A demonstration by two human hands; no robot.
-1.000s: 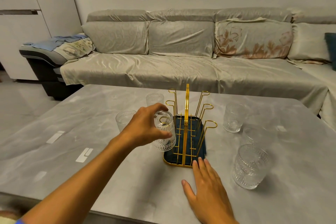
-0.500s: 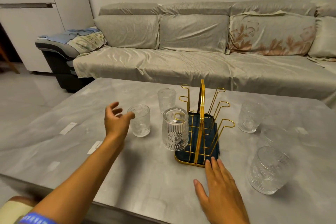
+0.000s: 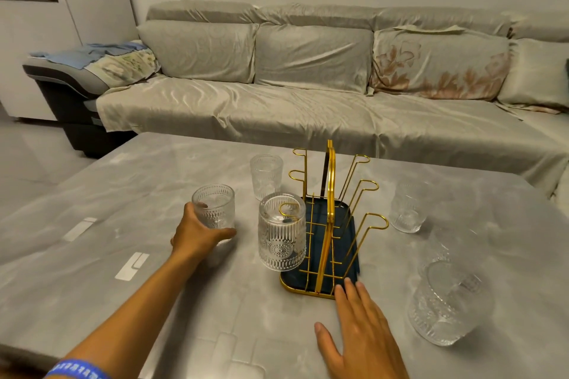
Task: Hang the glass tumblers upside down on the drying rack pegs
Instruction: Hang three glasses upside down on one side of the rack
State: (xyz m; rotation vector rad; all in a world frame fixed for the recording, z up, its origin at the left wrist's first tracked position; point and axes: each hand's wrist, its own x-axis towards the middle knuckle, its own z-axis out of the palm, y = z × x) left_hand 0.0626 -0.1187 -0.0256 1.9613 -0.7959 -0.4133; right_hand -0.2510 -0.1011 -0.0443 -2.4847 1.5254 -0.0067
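Observation:
A gold wire drying rack (image 3: pixel 329 212) with a dark blue base stands mid-table. One embossed tumbler (image 3: pixel 281 238) hangs upside down on its near left peg. My left hand (image 3: pixel 197 232) is wrapped around an upright tumbler (image 3: pixel 214 204) standing on the table left of the rack. My right hand (image 3: pixel 363 332) lies flat on the table, fingers spread, fingertips touching the rack's near edge. Another upright tumbler (image 3: pixel 266 175) stands behind, left of the rack. On the right are a far tumbler (image 3: pixel 408 204), a faint middle tumbler (image 3: pixel 452 243) and a near tumbler (image 3: pixel 446 301).
The grey marble-look table (image 3: pixel 123 194) has white stickers (image 3: pixel 132 266) on its left part. A long grey covered sofa (image 3: pixel 308 86) runs behind the table. Folded cloths (image 3: pixel 98 55) lie on the sofa's left end. White cabinets stand at far left.
My left hand let go of the tumbler hung on the near left peg, moved left and closed around the upright tumbler. My right hand stayed at the rack's base.

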